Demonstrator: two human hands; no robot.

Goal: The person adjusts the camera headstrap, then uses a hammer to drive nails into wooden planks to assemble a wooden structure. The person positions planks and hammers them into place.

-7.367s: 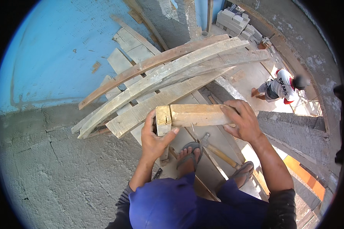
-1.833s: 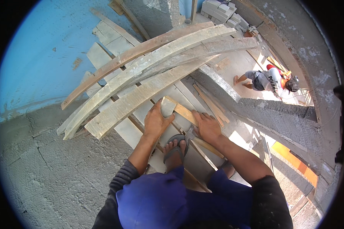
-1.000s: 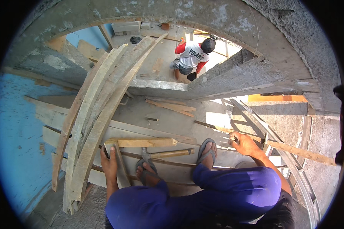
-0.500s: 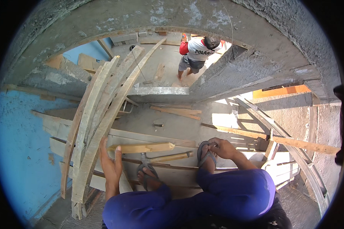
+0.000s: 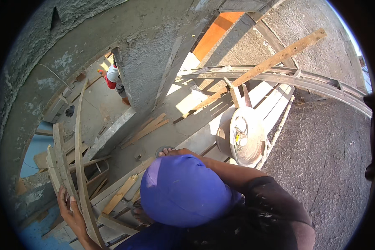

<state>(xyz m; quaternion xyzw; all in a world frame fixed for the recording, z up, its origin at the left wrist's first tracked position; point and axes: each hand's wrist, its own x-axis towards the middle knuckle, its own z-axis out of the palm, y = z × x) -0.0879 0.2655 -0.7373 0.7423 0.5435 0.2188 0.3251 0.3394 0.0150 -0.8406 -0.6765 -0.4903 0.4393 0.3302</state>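
My left hand [image 5: 72, 212] is beside the long upright wooden planks [image 5: 81, 166], with its fingers and thumb apart. Its fingers are at the lower end of a shorter plank [image 5: 60, 154]; whether they touch it I cannot tell. My right hand [image 5: 182, 152] reaches over my raised knee towards my sandalled foot [image 5: 165, 150]. The knee, in blue trousers, hides part of that hand, so its fingers do not show clearly. Below the knee's left side lies a short piece of split wood [image 5: 118, 196] on the boards.
To the right stands a round bucket [image 5: 248, 137] with a coil and a small yellow-and-white item inside. Behind it, a long wooden beam [image 5: 279, 58] crosses a metal frame [image 5: 312, 79]. A person [image 5: 114, 79] is beyond the wall opening. Loose wood strips [image 5: 148, 129] lie ahead.
My view has swung to the right, bringing in the bucket and rough grey surface. The other person now appears farther left. My left hand stays by the planks.
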